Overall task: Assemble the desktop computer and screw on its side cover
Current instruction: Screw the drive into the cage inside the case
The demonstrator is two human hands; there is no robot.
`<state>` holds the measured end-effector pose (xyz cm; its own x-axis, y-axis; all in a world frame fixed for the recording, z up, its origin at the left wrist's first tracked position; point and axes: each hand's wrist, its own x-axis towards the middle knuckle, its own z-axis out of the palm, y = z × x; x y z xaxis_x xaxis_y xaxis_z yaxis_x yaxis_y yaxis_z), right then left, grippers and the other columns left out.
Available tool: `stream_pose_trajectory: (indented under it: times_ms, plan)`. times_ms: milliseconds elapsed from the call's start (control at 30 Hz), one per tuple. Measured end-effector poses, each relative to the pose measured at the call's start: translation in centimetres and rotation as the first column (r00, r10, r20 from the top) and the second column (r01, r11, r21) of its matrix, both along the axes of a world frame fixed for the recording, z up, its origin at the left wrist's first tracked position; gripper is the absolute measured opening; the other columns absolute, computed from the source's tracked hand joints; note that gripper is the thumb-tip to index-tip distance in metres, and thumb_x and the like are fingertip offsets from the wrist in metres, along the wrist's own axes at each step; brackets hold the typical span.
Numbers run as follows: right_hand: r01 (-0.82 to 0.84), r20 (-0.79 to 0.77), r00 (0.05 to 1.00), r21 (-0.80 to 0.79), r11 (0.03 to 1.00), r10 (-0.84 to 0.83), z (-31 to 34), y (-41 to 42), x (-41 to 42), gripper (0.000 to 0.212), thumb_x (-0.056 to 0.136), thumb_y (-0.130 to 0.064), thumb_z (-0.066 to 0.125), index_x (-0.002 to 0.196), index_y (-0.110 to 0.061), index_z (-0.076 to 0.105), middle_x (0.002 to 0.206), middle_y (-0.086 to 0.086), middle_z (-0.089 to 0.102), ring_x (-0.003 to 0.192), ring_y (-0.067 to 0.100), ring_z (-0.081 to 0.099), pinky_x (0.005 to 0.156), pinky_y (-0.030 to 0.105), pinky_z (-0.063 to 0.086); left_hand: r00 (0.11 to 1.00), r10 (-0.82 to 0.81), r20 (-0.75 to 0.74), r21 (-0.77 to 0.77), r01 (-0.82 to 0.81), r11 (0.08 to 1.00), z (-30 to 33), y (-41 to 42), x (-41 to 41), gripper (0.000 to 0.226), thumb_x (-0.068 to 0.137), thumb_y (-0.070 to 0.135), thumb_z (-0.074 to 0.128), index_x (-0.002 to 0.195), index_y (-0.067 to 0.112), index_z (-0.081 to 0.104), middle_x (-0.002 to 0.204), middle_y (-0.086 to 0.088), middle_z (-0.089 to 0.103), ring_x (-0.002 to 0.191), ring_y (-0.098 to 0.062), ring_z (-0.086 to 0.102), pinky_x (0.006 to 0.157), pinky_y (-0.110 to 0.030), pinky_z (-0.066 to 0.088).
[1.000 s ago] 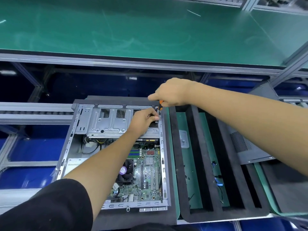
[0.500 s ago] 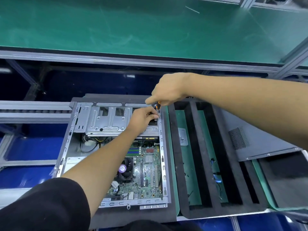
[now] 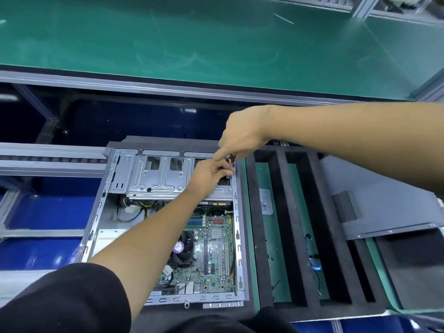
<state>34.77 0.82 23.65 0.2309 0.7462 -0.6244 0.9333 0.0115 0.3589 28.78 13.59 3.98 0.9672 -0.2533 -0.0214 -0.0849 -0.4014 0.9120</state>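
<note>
Overhead, 1 open computer case [image 3: 168, 224], right hand [image 3: 242, 138] grip curled round 1 screwdriver [image 3: 231, 161], left hand [image 3: 209, 175] pinching beside its tip.

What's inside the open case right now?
Inside the computer case: a metal drive cage at the far end, the motherboard with its CPU fan, and loose cables. The left forearm covers part of the board.

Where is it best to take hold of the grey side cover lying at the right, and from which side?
Probably by its near long edge, coming from the front. The side cover lies tilted, its near edge overhanging the black foam tray, so fingers could slip under there. Both hands seem needed for so wide a panel.
</note>
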Motion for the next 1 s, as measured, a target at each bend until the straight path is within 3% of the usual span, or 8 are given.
stream_pose_trajectory:
  times_ms: [133,200,367,433,533,667,867,1000]
  plan:
    - [0.279,-0.08,0.96,0.142,0.95,-0.27,-1.2,-1.0,-0.4,0.012,0.096,-0.022,0.047,0.102,-0.021,0.037,0.072,0.005,0.055,0.06,0.031,0.048,0.053,0.035,0.032,0.999,0.015,-0.04,-0.031,-0.017,0.999,0.0,0.0,0.0,0.01,0.088,0.015,0.076,0.087,0.024,0.074,0.075,0.022,0.07,0.07,0.0,0.062,0.07,-0.017,0.05]
    - [0.492,-0.167,0.869,0.188,0.85,-0.466,-1.6,-1.0,-0.8,0.013,0.097,-0.022,0.05,0.099,-0.021,0.037,0.068,0.004,0.052,0.056,0.025,0.043,0.053,0.035,0.032,0.999,0.031,0.005,-0.03,-0.031,0.999,0.1,0.1,-0.1,0.007,0.086,0.015,0.078,0.085,0.018,0.073,0.056,0.027,0.057,0.051,0.0,0.046,0.052,-0.009,0.037]
    - [0.789,-0.268,0.615,0.201,0.581,-0.742,-2.6,0.1,-1.3,0.007,0.099,-0.02,0.048,0.093,-0.018,0.044,0.076,0.0,0.051,0.062,0.017,0.045,0.053,0.032,0.033,0.999,0.024,0.038,0.005,-0.024,1.0,0.0,0.1,0.0,0.005,0.087,0.015,0.078,0.084,0.016,0.074,0.058,0.028,0.059,0.05,0.003,0.046,0.052,-0.009,0.034]
    - [0.746,-0.235,0.665,0.159,0.647,-0.709,-2.2,-0.1,-0.9,0.011,0.099,-0.028,0.05,0.096,-0.02,0.042,0.077,0.0,0.054,0.062,0.018,0.047,0.055,0.033,0.035,0.999,0.017,0.041,0.008,-0.018,1.0,-0.1,0.0,0.1,0.004,0.087,0.014,0.077,0.085,0.016,0.074,0.065,0.031,0.064,0.058,0.007,0.053,0.057,-0.007,0.037]
    - [0.318,-0.03,0.948,0.057,0.947,-0.316,-0.6,-0.4,0.2,0.028,0.098,-0.043,0.053,0.113,-0.024,0.038,0.069,-0.003,0.053,0.058,0.025,0.046,0.055,0.033,0.033,0.999,0.015,0.037,0.022,-0.015,1.0,-0.1,0.0,0.2,0.016,0.087,0.016,0.077,0.079,0.029,0.071,0.074,0.029,0.068,0.069,0.006,0.06,0.066,-0.007,0.04]
    - [0.195,-0.069,0.98,0.108,0.975,-0.188,-1.2,0.2,0.0,0.011,0.097,-0.03,0.051,0.102,-0.023,0.044,0.063,0.0,0.049,0.052,0.023,0.04,0.05,0.032,0.027,0.999,0.041,-0.009,0.016,-0.04,0.999,-0.4,-0.1,0.3,0.032,0.087,0.014,0.077,0.074,0.041,0.067,0.084,0.024,0.074,0.085,0.002,0.068,0.079,-0.01,0.048]
    - [0.74,-0.286,0.672,0.248,0.625,-0.683,-2.7,0.8,-0.7,0.022,0.093,-0.014,0.054,0.076,-0.019,0.041,0.07,0.0,0.05,0.065,0.024,0.046,0.053,0.03,0.03,0.999,0.025,0.035,0.01,-0.026,1.0,-0.3,0.0,0.2,0.028,0.089,0.014,0.075,0.076,0.037,0.065,0.083,0.016,0.074,0.063,0.008,0.059,0.062,-0.009,0.043]
    - [0.866,-0.31,0.499,0.203,0.457,-0.809,-2.6,1.1,-0.8,0.019,0.095,-0.016,0.058,0.08,-0.016,0.047,0.079,0.004,0.055,0.071,0.024,0.051,0.054,0.03,0.035,0.998,0.02,0.055,0.011,-0.021,1.0,-0.1,0.1,-0.1,0.006,0.089,0.012,0.075,0.086,0.017,0.072,0.064,0.029,0.064,0.052,0.009,0.052,0.053,-0.006,0.038]
